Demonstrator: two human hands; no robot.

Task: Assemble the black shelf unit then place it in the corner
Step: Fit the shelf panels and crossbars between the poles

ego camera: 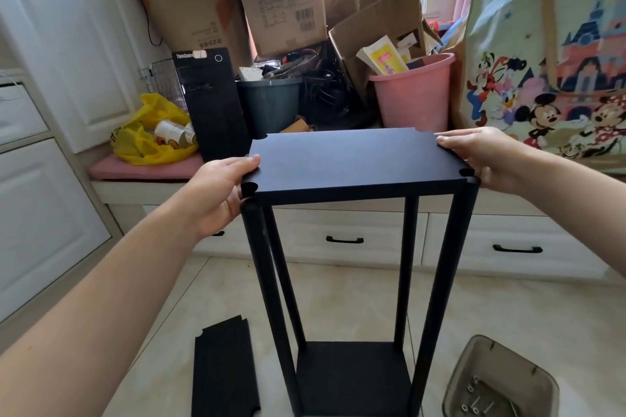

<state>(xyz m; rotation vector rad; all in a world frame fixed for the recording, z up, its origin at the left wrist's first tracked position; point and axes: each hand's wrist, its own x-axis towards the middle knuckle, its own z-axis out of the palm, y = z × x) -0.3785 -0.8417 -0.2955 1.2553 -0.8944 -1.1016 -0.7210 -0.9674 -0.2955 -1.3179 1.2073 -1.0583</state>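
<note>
Head view: left hand point(220, 193) and right hand point(481, 156), apart, each grip an end of the top panel point(352, 162) atop the shelf unit point(437, 281) standing on the floor point(508, 308); seating appears under way, and the near-left notch point(250, 187) next needs aligning over its post point(261, 264).

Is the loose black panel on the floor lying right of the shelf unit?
No, the loose black panel lies on the floor left of the shelf unit; a grey tray sits on the right.

The bottom edge cuts off the spare panel point(223, 372), base panel point(352, 379) and grey tray point(501, 362); its screws point(474, 389) blur.
</note>
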